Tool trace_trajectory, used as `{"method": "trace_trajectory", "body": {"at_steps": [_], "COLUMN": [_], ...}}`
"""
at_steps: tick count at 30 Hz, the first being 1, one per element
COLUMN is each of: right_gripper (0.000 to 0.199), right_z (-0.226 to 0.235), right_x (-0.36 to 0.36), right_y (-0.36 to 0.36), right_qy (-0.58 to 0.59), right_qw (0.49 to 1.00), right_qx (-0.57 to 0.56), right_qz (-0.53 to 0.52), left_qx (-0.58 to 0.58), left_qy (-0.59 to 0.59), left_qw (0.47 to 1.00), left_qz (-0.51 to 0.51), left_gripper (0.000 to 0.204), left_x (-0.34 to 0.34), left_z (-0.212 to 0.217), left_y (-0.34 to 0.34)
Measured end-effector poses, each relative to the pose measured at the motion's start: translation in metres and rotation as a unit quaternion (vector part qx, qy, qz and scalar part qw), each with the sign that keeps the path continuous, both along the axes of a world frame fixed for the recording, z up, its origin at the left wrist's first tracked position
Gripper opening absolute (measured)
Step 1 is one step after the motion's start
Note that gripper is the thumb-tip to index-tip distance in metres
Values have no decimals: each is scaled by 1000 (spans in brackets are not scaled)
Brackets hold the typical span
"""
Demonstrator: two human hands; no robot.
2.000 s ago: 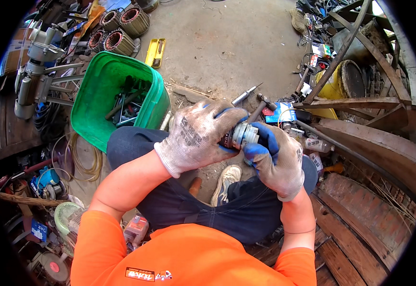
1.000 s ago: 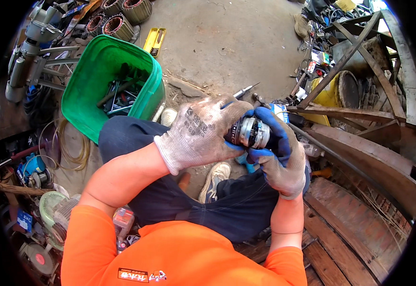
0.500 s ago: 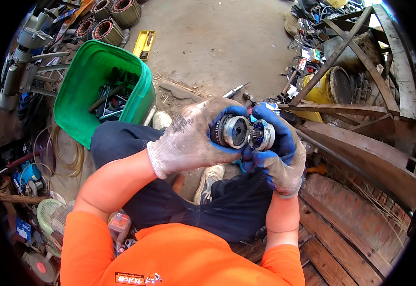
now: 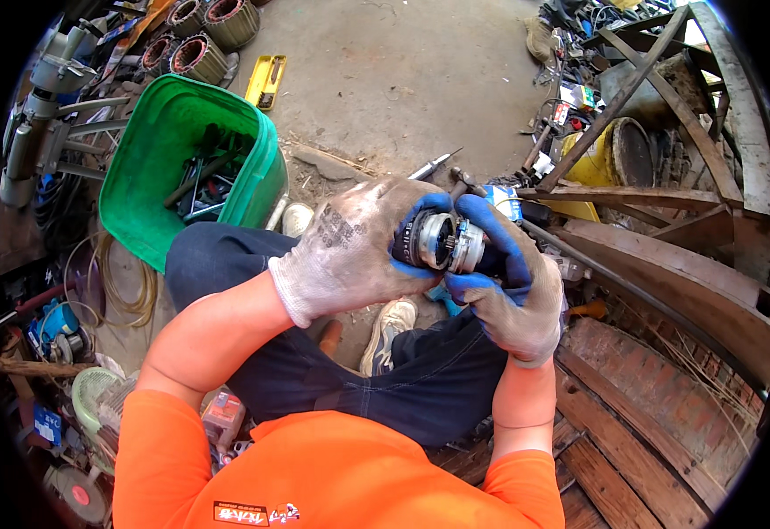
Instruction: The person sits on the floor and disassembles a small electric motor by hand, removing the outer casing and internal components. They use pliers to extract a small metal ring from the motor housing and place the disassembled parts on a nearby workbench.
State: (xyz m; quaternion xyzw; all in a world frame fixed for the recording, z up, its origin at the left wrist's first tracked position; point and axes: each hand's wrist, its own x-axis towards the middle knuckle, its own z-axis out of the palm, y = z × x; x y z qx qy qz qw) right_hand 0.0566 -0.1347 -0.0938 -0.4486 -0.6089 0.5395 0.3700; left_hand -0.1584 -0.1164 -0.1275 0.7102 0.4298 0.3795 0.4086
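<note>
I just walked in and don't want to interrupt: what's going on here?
A person's gloved left grip holds a silver-rimmed, dark cylindrical part, while the gloved right grip holds a silver, round metal piece facing it. The two sit close together; whether they touch is unclear. A green plastic bucket containing tools stands to the left.

So there's a big green bucket (image 4: 257,194) with a jumble of tools (image 4: 210,182) in it, and a skinny yellow case (image 4: 265,81) lying on the floor (image 4: 394,70) just past it. Four chunky motor cores (image 4: 193,56) are bunched together upper left. Loop of tan hose (image 4: 145,295) right below the bucket. Over on the right, a yellow drum (image 4: 598,157) sits behind some crossed bars (image 4: 663,91), with beat-up planks (image 4: 629,441) lower right.
</note>
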Motion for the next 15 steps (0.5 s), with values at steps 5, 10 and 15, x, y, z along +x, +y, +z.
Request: {"method": "trace_trajectory", "body": {"at_steps": [5, 10, 15], "right_gripper": [61, 60, 59], "right_z": [-8, 1, 7], "right_x": [2, 2, 3], "right_y": [0, 1, 0], "right_qy": [-40, -99, -158], "right_qw": [998, 993, 979], "right_qx": [50, 67, 129], "right_qz": [0, 15, 26], "left_qx": [22, 85, 92], "left_qy": [39, 73, 113], "left_qw": [999, 994, 989], "left_qz": [-4, -5, 6], "left_gripper": [62, 69, 70], "left_x": [-1, -4, -4], "left_z": [2, -2, 4], "left_y": [1, 2, 0]}}
